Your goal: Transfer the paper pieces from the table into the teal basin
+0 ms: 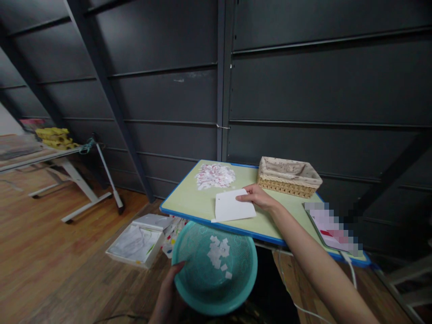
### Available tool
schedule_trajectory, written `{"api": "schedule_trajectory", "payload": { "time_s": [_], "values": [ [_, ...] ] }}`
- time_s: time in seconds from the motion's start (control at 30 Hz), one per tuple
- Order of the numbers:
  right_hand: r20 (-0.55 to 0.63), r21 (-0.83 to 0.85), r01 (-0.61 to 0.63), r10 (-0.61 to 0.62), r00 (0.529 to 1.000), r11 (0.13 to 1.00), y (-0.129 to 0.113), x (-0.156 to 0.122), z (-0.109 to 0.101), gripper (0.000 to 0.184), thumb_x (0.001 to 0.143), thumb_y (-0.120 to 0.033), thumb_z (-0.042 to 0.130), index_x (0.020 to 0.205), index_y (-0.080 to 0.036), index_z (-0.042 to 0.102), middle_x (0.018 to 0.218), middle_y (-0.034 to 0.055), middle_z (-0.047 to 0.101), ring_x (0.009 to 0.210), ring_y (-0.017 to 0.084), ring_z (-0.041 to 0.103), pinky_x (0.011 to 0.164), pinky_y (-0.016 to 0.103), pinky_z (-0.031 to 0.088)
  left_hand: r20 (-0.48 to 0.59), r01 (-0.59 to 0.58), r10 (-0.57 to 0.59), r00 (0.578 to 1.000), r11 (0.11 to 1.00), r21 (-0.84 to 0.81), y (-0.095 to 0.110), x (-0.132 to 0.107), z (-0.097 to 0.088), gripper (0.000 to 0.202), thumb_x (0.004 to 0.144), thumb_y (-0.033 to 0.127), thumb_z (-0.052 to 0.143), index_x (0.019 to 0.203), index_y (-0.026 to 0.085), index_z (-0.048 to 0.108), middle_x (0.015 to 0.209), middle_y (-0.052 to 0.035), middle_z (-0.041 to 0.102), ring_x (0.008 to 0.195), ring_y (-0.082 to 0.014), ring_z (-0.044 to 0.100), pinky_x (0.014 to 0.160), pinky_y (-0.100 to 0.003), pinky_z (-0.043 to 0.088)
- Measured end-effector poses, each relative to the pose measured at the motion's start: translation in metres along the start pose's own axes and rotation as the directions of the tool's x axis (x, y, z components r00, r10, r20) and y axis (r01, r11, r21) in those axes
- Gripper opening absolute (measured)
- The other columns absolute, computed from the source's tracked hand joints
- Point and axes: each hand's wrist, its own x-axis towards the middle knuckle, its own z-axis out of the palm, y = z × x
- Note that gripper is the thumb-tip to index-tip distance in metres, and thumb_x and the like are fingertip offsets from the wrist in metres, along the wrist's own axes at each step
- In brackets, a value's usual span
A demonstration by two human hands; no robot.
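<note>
A white plastic scraper (pixel 233 207) lies flat on the green table (pixel 189 198), close to its near edge, with its near left corner just reaching the blue rim. The right hand (pixel 259 196) comes in from the right and pinches the scraper's far right corner, fingers curled on top; the thumb is hidden, so I cannot tell how it sits. Just below the table's near edge, the left hand (pixel 168 297) grips the near left rim of a teal basin (pixel 199 288) and holds it tilted, with its open side facing up toward the table. A small cluster of white paper scraps (pixel 218 254) lies inside the basin on its far wall. On the far side of the table, beyond the scraper and apart from it, sits a loose pile of paper bits (pixel 214 175), white with pink and red among them. To the right of the pile, a woven basket (pixel 286 186) with a cloth lining stands at the far edge, near the right hand. A blurred flat item (pixel 332 227) lies on the right end of the table, and a white cable (pixel 351 270) hangs down from there. On the wooden floor to the left of the basin lies an open white box (pixel 137 240). Far to the left stands another table (pixel 50 157) bearing yellow things (pixel 54 137).
</note>
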Motion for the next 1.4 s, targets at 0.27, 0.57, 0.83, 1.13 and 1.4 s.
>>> {"api": "schedule_trajectory", "payload": {
  "time_s": [0.27, 0.57, 0.83, 1.13, 1.4],
  "values": [
    [0.027, 0.017, -0.001, 0.0, 1.0, 1.0, -0.001, 0.0, 0.006, 0.037, 0.053, -0.038, 0.083, 0.075, -0.009, 0.073, 0.066, 0.0059, 0.07, 0.053, 0.012, 0.056, 0.049, 0.022, 0.039, -0.002, -0.041, 0.041, 0.999, 0.999, 0.034, 0.001, 0.0, 0.002, 0.069, 0.078, 0.013, 0.062, 0.14, -0.004, 0.038, 0.086, -0.015, 0.081, 0.105, -0.0349, 0.068, 0.101, -0.05, 0.046],
    [-0.54, -0.251, 0.184, -0.295, 0.789, 0.95, 0.002, 0.012, -0.016, 0.044, 0.067, -0.055, 0.069, 0.079, -0.012, 0.067, 0.074, 0.0091, 0.069, 0.062, 0.018, 0.058, 0.056, 0.028, 0.04, -0.04, -0.049, 0.049, 0.998, 0.999, 0.012, -0.001, 0.002, 0.002, 0.07, 0.073, 0.014, 0.064, 0.139, 0.004, 0.043, 0.093, -0.0148, 0.08, 0.101, -0.0366, 0.069, 0.097, -0.052, 0.049],
    [-0.471, -0.797, -0.047, -0.569, 0.674, 0.603, 0.004, 0.01, -0.002, 0.036, 0.088, -0.044, 0.046, 0.099, -0.016, 0.066, 0.081, 0.0095, 0.07, 0.07, 0.022, 0.059, 0.062, 0.028, 0.035, -0.025, -0.038, 0.038, 0.999, 0.999, 0.028, 0.001, 0.001, 0.003, 0.07, 0.077, 0.016, 0.062, 0.141, 0.003, 0.038, 0.096, -0.0158, 0.08, 0.103, -0.0357, 0.069, 0.1, -0.053, 0.047],
    [-0.492, -0.869, -0.328, -0.565, 0.663, 0.371, 0.004, 0.007, -0.004, 0.038, 0.096, -0.037, 0.038, 0.113, -0.015, 0.064, 0.078, 0.0128, 0.07, 0.065, 0.023, 0.059, 0.059, 0.028, 0.026, -0.023, -0.066, 0.067, 0.997, 0.996, 0.062, -0.001, 0.004, -0.001, 0.066, 0.078, 0.016, 0.062, 0.139, 0.002, 0.041, 0.092, -0.0151, 0.08, 0.1, -0.0354, 0.07, 0.101, -0.053, 0.046],
    [-0.461, -0.887, -0.349, -0.532, 0.71, 0.303, 0.002, 0.007, 0.001, 0.034, 0.097, -0.036, 0.04, 0.112, -0.016, 0.063, 0.08, 0.0105, 0.07, 0.066, 0.02, 0.059, 0.057, 0.028, 0.024, -0.048, -0.055, 0.058, 0.997, 0.996, 0.067, -0.003, 0.004, -0.001, 0.076, 0.075, 0.018, 0.066, 0.144, 0.006, 0.037, 0.097, -0.0162, 0.079, 0.104, -0.0371, 0.067, 0.1, -0.054, 0.046]
  ]
}}
